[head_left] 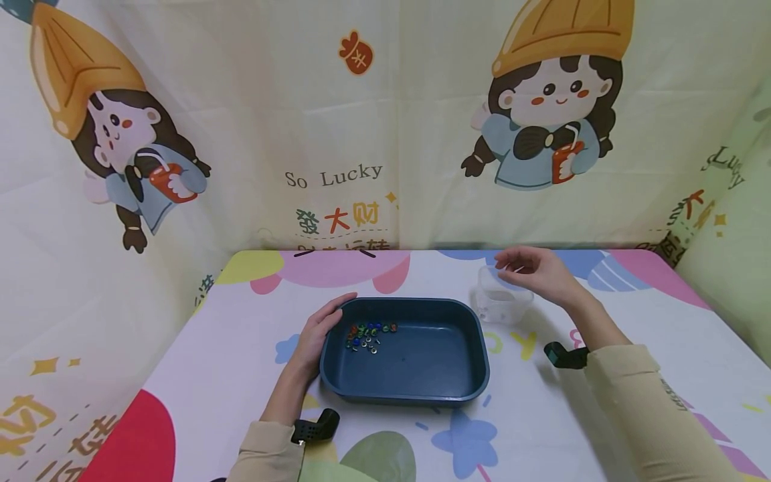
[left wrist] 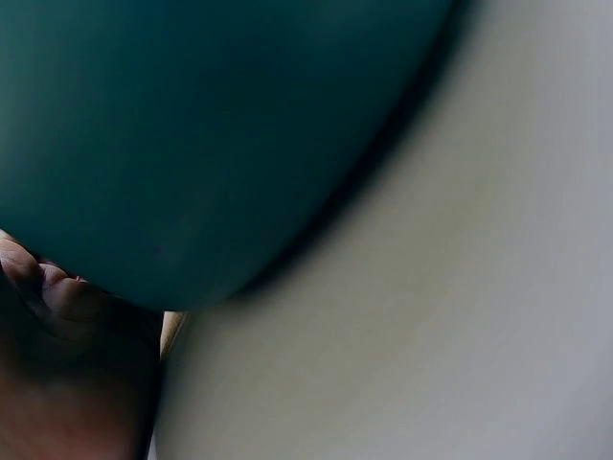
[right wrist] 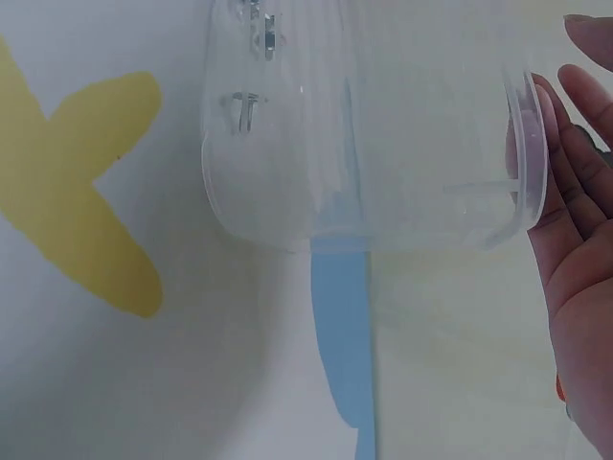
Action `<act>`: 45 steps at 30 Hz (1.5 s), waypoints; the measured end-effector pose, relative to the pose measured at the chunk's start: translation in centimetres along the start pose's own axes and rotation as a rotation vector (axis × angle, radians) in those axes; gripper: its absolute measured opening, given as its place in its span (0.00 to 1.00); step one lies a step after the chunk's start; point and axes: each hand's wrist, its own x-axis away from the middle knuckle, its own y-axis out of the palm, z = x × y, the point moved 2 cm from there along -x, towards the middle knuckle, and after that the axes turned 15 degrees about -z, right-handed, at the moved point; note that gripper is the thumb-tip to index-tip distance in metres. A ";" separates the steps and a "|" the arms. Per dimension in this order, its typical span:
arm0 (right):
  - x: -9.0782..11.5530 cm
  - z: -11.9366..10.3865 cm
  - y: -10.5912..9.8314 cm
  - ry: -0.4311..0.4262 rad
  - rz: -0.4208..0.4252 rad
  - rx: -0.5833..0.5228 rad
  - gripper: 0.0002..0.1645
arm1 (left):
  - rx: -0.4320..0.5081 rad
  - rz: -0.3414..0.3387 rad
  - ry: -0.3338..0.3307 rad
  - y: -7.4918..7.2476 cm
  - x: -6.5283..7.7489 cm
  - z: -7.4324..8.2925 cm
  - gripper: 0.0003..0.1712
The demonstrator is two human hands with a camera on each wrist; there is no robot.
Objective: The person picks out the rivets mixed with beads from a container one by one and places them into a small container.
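Note:
A dark blue rectangular tray (head_left: 415, 393) holds small red, green and blue beads (head_left: 370, 328) and several silvery metal bits (head_left: 369, 345) in its far left part. My left hand (head_left: 315, 335) holds the tray's left end, thumb at the rim and fingers along the outside of the far corner. The tray fills much of the left wrist view. To the right of it stands a clear plastic box (head_left: 503, 304) with a few small shiny pieces (right wrist: 247, 105) inside. Over this box's far right rim hovers my right hand (head_left: 539, 274), fingers loosely bent, nothing visible in them.
A white cloth (head_left: 229, 375) with coloured shapes covers the table. Behind it hangs a printed curtain (head_left: 421, 147) along the table's far edge. Black wrist cameras (head_left: 316, 426) sit on both forearms.

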 end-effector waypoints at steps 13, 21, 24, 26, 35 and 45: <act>-0.6 -0.8 0.0 -0.038 -0.007 0.019 0.20 | -0.008 -0.016 0.013 0.0 0.0 0.1 0.26; -1.4 -2.2 0.4 -0.073 -0.027 0.017 0.20 | -0.006 -0.016 0.010 -0.1 0.1 0.0 0.26; -1.9 -3.1 0.7 -0.125 -0.036 0.002 0.19 | -0.005 -0.014 0.010 -0.1 0.2 0.0 0.26; -2.2 -4.0 1.0 -0.167 -0.044 -0.007 0.18 | -0.004 -0.013 0.012 -0.1 0.2 0.1 0.26; -4.0 -6.7 2.4 -0.314 -0.071 -0.021 0.20 | 0.001 -0.017 0.013 0.1 0.0 0.1 0.26; -5.8 -8.3 4.2 -0.380 -0.106 -0.040 0.21 | -0.018 -0.007 0.029 0.1 0.1 0.0 0.25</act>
